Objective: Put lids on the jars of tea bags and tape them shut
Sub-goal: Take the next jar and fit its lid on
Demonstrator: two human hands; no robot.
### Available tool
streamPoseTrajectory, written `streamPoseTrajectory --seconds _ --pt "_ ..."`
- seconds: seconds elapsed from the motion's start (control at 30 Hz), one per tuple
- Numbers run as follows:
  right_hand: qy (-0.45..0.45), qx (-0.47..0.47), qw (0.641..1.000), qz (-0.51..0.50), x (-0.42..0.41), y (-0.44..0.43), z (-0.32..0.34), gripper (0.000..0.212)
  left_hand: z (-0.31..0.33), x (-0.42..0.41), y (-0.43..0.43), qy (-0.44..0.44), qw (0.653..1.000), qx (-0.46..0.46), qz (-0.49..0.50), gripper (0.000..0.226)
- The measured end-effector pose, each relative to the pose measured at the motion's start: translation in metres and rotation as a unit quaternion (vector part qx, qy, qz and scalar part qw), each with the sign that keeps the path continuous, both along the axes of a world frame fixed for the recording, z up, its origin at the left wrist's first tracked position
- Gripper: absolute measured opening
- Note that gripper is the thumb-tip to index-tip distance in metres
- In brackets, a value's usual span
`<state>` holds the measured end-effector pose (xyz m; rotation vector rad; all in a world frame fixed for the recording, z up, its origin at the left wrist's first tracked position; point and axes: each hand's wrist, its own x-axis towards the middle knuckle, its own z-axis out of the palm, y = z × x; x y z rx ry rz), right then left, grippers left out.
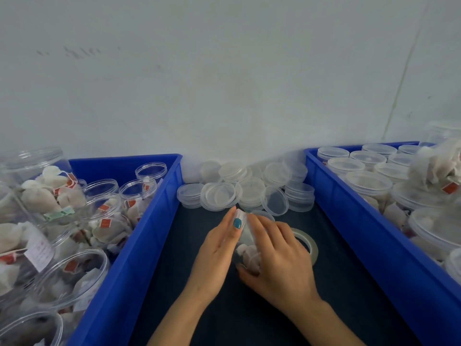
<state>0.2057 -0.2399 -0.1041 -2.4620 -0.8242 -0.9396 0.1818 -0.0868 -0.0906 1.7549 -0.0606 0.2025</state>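
A clear plastic jar of tea bags (249, 257) lies tilted on the dark work surface (189, 245) between my hands. Its lid end (241, 215) points away from me. My left hand (215, 248) holds the jar's left side, its thumb with a teal nail pressed against the lid end. Over the jar's body, my right hand (280, 260) grips it with spread fingers on top and the thumb underneath. A roll of clear tape (310, 245) lies flat just right of my right hand, partly hidden by it.
Loose clear lids (219, 193) are heaped at the back against the wall. A blue crate (139, 236) on the left holds open jars of tea bags. A blue crate (349, 221) on the right holds lidded jars.
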Motion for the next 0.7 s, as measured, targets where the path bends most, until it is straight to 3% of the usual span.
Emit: streamPoseTrajectory --seconds 0.1,0.17,0.23,0.3,0.4,0.43,0.47,0.5,0.53,0.6,0.7 --pt "0.118 0.075 0.989 0.044 -0.004 -0.001 0.007 0.094 0.007 -0.004 0.006 -0.035 0.999 0.006 0.003 0.058" --pt "0.251 0.176 0.939 0.155 -0.005 -0.003 0.016 0.083 0.017 -0.004 0.012 -0.052 0.998 0.031 -0.005 0.053" --pt "0.367 0.242 0.865 0.244 -0.002 -0.007 0.023 0.067 0.027 -0.005 0.017 -0.06 0.997 0.052 -0.025 0.052" --pt "0.494 0.275 0.769 0.299 -0.001 -0.011 0.029 0.055 0.03 -0.009 0.019 -0.073 0.995 0.035 -0.062 0.065" --pt "0.647 0.331 0.56 0.398 -0.002 -0.017 0.027 0.051 0.027 -0.014 0.017 -0.062 0.992 -0.018 -0.106 0.076" --pt "0.658 0.348 0.519 0.421 -0.002 -0.019 0.024 0.047 0.026 -0.015 0.015 -0.06 0.991 -0.03 -0.115 0.077" --pt "0.657 0.356 0.507 0.43 -0.002 -0.019 0.023 0.044 0.027 -0.015 0.015 -0.063 0.991 -0.037 -0.116 0.079" --pt "0.651 0.357 0.514 0.429 -0.002 -0.018 0.025 0.043 0.027 -0.014 0.015 -0.071 0.991 -0.039 -0.11 0.081" --pt "0.634 0.358 0.547 0.414 -0.002 -0.016 0.026 0.044 0.026 -0.013 0.017 -0.078 0.992 -0.04 -0.094 0.081" --pt "0.558 0.363 0.668 0.333 -0.001 -0.011 0.026 0.048 0.024 -0.01 0.022 -0.083 0.994 -0.046 -0.057 0.078" --pt "0.371 0.324 0.844 0.211 -0.002 -0.006 0.024 0.063 0.019 -0.008 0.026 -0.07 0.995 -0.067 -0.038 0.085"
